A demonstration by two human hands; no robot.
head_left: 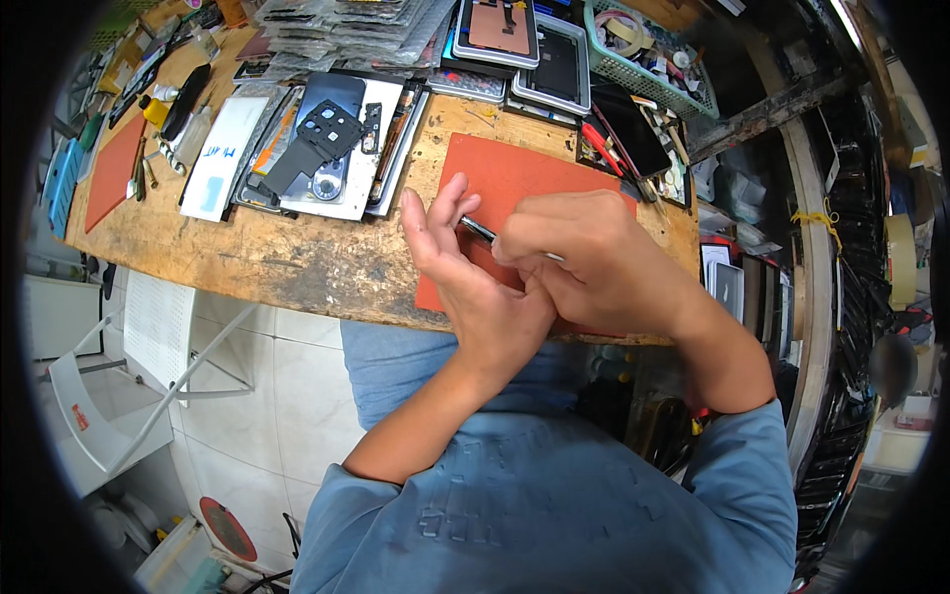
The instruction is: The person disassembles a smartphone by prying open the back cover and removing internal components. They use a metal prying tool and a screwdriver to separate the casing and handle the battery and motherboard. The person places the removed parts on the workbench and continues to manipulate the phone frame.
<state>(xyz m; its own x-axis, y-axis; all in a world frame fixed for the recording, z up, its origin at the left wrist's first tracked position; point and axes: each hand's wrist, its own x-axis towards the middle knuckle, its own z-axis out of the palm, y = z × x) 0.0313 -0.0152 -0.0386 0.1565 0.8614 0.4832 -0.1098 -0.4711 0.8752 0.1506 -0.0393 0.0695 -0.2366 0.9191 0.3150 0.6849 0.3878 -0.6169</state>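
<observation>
Above the near part of a red-orange mat (529, 163), my two hands meet. My left hand (477, 282) is on its side, fingers curled up around the left end of a narrow dark object with a shiny edge (479, 230). Closed in a pinch, my right hand (589, 243) grips the other end of that object. A small pale sliver shows by the right fingers. Most of the object is hidden by my hands, so its kind cannot be told. The base of my left thumb touches the right hand.
Left of the mat lie a blue phone back (330, 109), a black phone part (309, 148) and a white panel (215, 168). Bagged flat parts (332, 45) are stacked behind. At right are red-handled pliers (601, 147), a dark phone (630, 129) and a green basket (683, 94).
</observation>
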